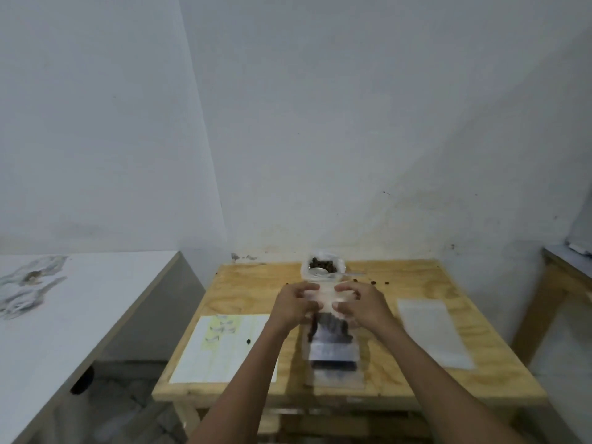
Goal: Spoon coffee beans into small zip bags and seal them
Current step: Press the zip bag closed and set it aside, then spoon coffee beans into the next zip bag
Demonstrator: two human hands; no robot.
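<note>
Both my hands hold a small clear zip bag (330, 328) above the wooden table (256, 283). My left hand (296, 304) pinches the bag's top edge on the left and my right hand (360, 304) pinches it on the right. Dark coffee beans show through the bag's lower half, blurred. Behind my hands, at the table's far edge, sits an open plastic bag of coffee beans (323, 265) with a metal spoon (318, 271) lying in it. A blurred stack of bags with dark contents (334, 360) lies on the table below my hands.
A white sheet with pale yellow marks (221, 347) lies at the front left, one bean on it. A pile of empty clear bags (432, 331) lies at the right. Loose beans (379, 282) dot the far right. A white counter (80, 299) stands left, another table (563, 267) right.
</note>
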